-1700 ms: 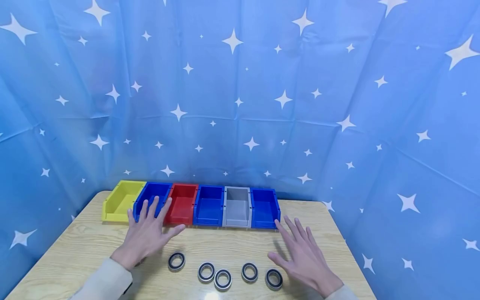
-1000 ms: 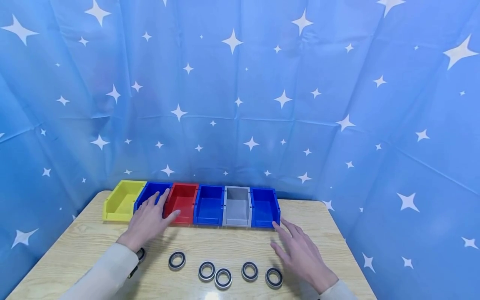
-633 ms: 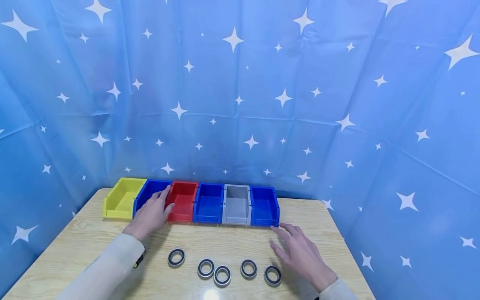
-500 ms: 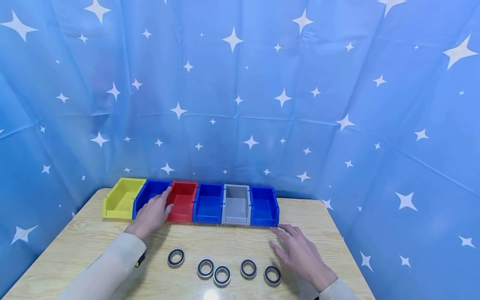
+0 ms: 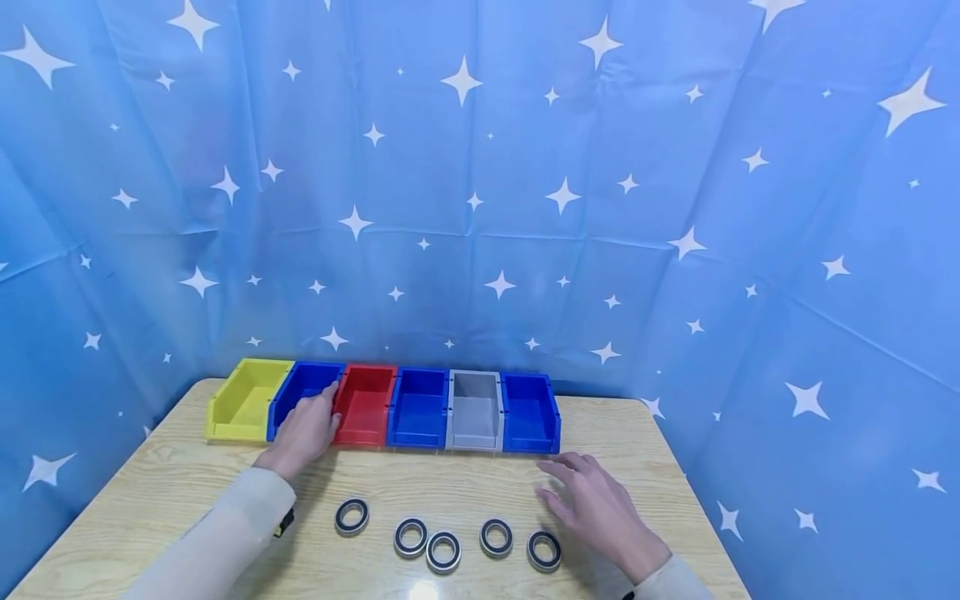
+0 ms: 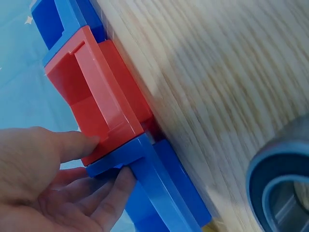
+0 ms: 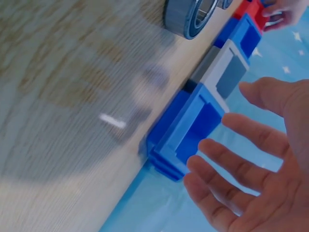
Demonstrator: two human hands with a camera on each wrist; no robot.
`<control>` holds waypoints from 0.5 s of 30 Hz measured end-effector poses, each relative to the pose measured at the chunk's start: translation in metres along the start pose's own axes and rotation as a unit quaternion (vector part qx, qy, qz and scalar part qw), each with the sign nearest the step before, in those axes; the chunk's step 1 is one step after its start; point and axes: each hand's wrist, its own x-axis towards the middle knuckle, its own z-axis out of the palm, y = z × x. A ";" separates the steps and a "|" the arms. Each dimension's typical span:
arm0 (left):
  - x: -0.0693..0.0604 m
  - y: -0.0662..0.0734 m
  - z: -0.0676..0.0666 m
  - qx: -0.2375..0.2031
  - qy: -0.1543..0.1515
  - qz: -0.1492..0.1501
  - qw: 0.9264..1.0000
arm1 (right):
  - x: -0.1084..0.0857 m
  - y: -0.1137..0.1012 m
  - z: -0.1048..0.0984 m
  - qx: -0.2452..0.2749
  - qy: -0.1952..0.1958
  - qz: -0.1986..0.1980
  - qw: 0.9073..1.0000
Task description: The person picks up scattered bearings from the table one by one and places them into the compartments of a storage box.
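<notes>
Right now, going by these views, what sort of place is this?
Probably a staged indoor sorting station, perhaps for recording: a star-patterned blue curtain hangs behind and beside a wood-grain table, which bears a row of coloured bins and loose bearing-like rings.

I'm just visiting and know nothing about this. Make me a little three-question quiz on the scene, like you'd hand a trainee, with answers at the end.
1. How many rings can you see on the table in the head view?

2. True or false: the gray bin stands between two blue bins.

3. Which hand has its thumb against the red bin?
A) Left
B) Right
C) Both

Key
1. Five.
2. True.
3. A. The left hand does; the right hand holds nothing.
</notes>
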 end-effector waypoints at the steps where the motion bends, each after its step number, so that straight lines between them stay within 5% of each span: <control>1: -0.001 0.001 0.000 -0.002 -0.001 -0.002 1.000 | 0.001 -0.001 0.000 0.002 0.001 -0.001 1.000; 15: -0.004 0.013 0.011 -0.008 0.008 0.011 1.000 | 0.003 -0.015 0.002 0.012 -0.021 -0.010 1.000</control>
